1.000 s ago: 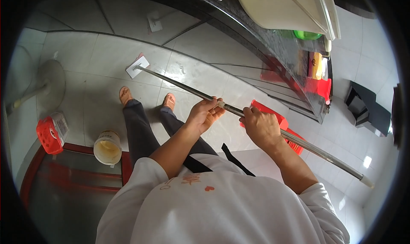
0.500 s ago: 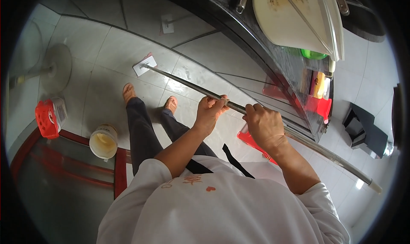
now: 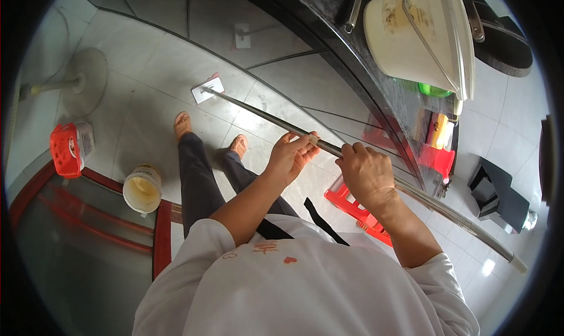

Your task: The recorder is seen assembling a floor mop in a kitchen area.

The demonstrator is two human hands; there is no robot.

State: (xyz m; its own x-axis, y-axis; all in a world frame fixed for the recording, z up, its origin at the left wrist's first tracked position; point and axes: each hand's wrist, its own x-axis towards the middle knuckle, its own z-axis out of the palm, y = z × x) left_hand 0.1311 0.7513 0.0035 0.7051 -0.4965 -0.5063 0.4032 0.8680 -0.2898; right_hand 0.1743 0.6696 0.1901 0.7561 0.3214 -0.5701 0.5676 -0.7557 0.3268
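A long metal-handled mop runs slantwise across the view, from a small white rectangular head with a reddish edge to a pale end cap at the lower right. The head rests on the floor tiles beside the dark cabinet fronts. My left hand pinches the handle at a light collar, with thumb and forefinger on it and the other fingers curled loosely below. Just to its right, my right hand is wrapped over the thicker part of the handle, knuckles up.
A dark countertop on the right bears a white bucket, a black pan and a red container. On the floor stand a red basket, a pale tub, a round fan base and a red plastic stool.
The view has shifted slightly, showing more of the red stool. Both hands keep their places on the handle, and my left fingers look a little more spread.
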